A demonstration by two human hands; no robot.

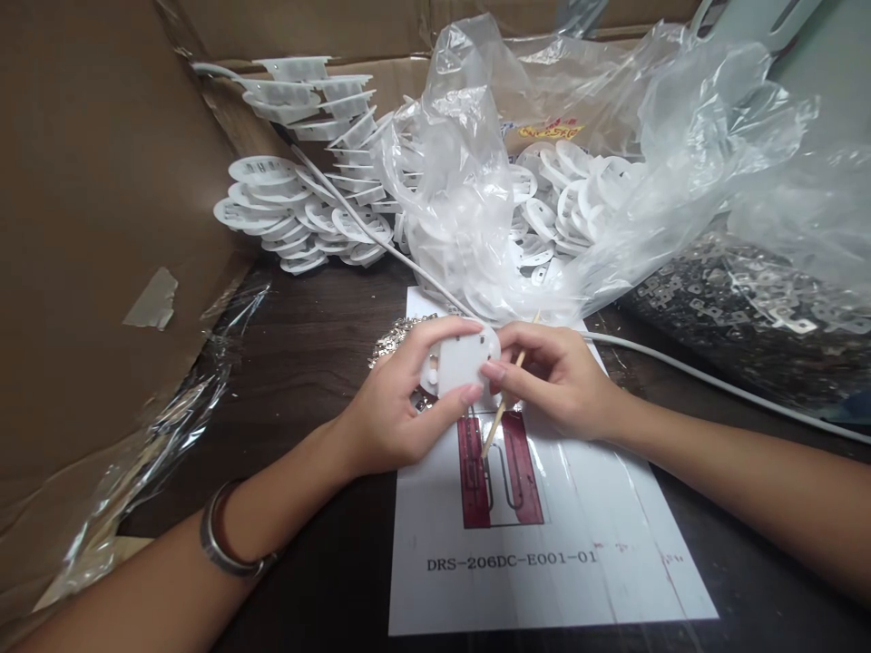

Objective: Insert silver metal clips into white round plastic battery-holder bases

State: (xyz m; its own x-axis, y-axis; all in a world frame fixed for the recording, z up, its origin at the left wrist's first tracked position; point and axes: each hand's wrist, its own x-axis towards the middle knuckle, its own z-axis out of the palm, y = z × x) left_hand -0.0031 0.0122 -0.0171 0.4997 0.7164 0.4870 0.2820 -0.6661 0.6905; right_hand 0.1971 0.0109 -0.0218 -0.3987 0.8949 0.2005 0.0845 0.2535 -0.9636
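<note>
A white oval plastic part (463,361) with small slots is held over the printed sheet (544,580). My left hand (401,399) grips it from the left, thumb along its lower edge and index finger along its top. My right hand (558,376) is closed around a thin wooden stick (502,415), whose lower tip points down toward the sheet's red drawing. The right thumb and fingers also touch the white part's right edge. Behind my left hand lies a small pile of shiny metal pieces (398,337), partly hidden.
Stacks of similar white parts (292,213) stand at the back left, with more in a clear plastic bag (469,181). A white cable (653,347) crosses the dark table (299,363). Metal clips (735,299) fill a bag at right. Cardboard (102,136) walls the left side.
</note>
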